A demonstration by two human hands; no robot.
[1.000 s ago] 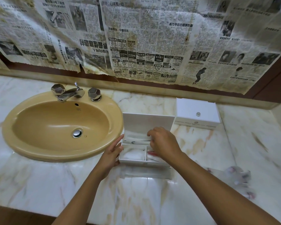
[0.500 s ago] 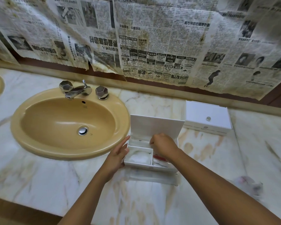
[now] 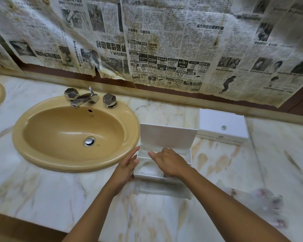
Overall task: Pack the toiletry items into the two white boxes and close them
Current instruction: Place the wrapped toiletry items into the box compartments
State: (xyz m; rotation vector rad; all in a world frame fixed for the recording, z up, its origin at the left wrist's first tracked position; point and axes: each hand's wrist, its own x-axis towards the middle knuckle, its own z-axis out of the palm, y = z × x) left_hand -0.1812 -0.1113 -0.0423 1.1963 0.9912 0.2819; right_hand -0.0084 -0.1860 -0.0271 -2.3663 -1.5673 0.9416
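An open white box [image 3: 166, 137] with its lid standing upright sits on the marble counter just right of the sink. It has compartments holding clear-wrapped items [image 3: 148, 167]. My left hand [image 3: 127, 166] rests flat against the box's left wall, fingers apart. My right hand [image 3: 170, 161] hovers palm down over the box's inside, fingers spread, nothing visibly held. A second white box [image 3: 222, 127], shut with a small round knob on the lid, stands at the back right. A blurred clear packet with red parts [image 3: 268, 203] lies on the counter at the right.
A yellow oval sink [image 3: 73, 135] with a chrome tap [image 3: 84, 98] is to the left. Old newspaper sheets [image 3: 164, 41] hang on the wall behind. A clear flat wrapper [image 3: 163, 190] lies in front of the open box. The counter's front edge runs along the lower left.
My right hand has moved left over the box's compartments and opened flatter. The red-tinted item in the right compartment is now hidden under it. The view shifted slightly.
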